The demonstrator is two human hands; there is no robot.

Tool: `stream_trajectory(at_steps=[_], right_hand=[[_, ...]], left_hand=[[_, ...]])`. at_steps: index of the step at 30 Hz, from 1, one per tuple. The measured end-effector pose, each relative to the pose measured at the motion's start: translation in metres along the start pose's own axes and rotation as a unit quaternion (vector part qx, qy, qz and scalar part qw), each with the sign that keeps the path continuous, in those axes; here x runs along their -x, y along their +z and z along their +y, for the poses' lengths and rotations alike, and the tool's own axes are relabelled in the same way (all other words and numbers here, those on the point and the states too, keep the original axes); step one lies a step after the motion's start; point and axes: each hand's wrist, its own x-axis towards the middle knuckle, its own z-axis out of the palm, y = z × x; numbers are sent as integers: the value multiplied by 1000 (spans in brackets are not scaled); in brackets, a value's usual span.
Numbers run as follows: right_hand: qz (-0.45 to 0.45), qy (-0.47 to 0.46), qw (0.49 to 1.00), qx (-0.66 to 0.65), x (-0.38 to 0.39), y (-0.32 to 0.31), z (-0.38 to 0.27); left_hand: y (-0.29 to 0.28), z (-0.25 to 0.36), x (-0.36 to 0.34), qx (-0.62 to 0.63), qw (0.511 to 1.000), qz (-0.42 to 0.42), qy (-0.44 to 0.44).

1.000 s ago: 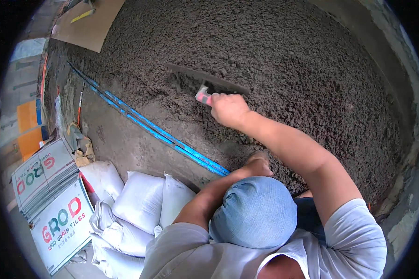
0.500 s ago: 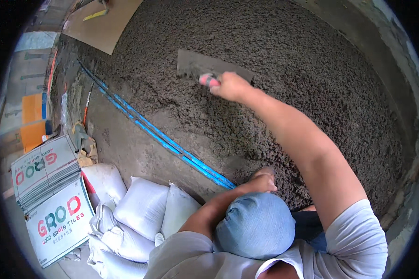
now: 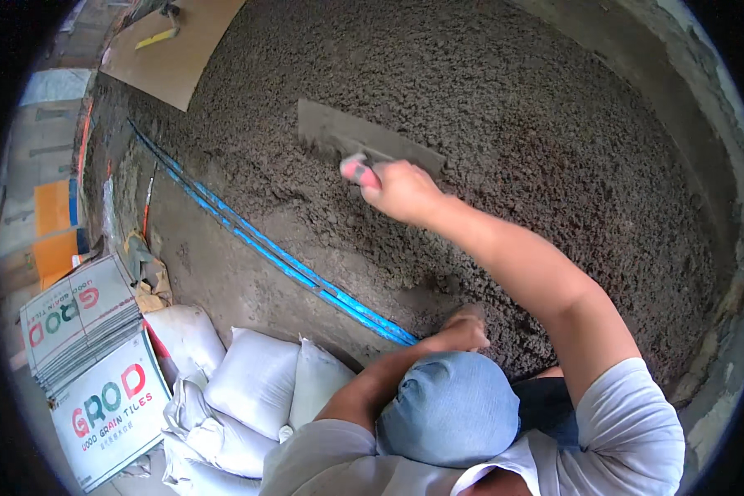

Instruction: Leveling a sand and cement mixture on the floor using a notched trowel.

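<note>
My right hand [image 3: 401,190] is closed round the pink-and-grey handle [image 3: 360,172] of a long flat trowel. Under the handle, the trowel's grey rectangular blade [image 3: 370,136] lies across coarse, damp, dark grey mortar [image 3: 488,107]. Flatter mortar [image 3: 293,217] shows to the left of the arm. My left hand [image 3: 465,327] is low down beside my denim-covered knee [image 3: 450,409], close to the mortar's near edge. Its fingers point away and down and are mostly hidden, so whether it holds anything does not show.
Two blue pipes [image 3: 281,256] run diagonally along the floor at left. Stuffed white sacks [image 3: 252,380] and stacked tile boxes [image 3: 112,413] stand at lower left. A brown board [image 3: 174,54] with a yellow-handled tool [image 3: 155,38] lies at far left. A low wall [image 3: 723,107] curves along the right.
My right hand and the trowel have come slightly nearer and to the left over the mortar. The whole view has shifted a little. My left hand stays beside the knee.
</note>
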Motion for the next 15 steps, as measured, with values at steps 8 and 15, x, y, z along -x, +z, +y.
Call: stream_trajectory(at_steps=[8,15], right_hand=[[137,43,990,13,-19,-60,14],[177,-63,968,169,-21,-27,25]], left_hand=[[15,0,11,55,996,50,44],[26,-21,-2,0,996,81,43]])
